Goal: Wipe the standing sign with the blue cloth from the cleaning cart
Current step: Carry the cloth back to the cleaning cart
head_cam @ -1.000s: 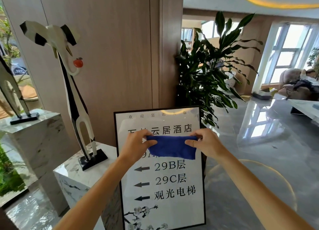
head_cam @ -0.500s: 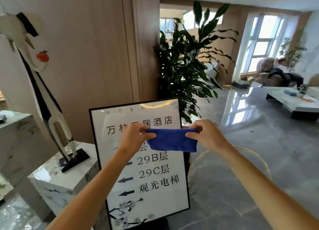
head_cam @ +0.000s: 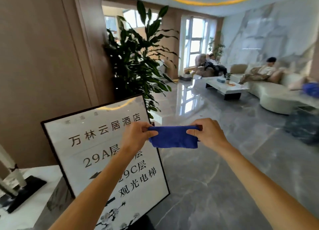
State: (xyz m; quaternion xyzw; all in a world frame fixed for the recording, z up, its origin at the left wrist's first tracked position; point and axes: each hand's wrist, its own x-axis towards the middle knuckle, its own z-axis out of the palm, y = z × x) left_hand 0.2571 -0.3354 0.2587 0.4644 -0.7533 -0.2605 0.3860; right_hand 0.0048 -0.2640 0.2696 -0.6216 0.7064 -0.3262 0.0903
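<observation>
The blue cloth is folded into a short band and stretched between both hands. My left hand pinches its left end and my right hand pinches its right end. The standing sign, a white panel in a thin black frame with black characters and arrows, stands at lower left. The cloth hangs just off the sign's right edge, over the floor, not touching the panel. My left forearm crosses the sign's lower text.
A marble pedestal with a sculpture base sits left of the sign. A tall potted plant stands behind it by the wood wall. Far right are a low table, a sofa with seated people, and a blurred dark cart.
The view has swung to the right, so the sign sits further left. Both hands with the cloth have shifted from in front of the panel to past its right edge.
</observation>
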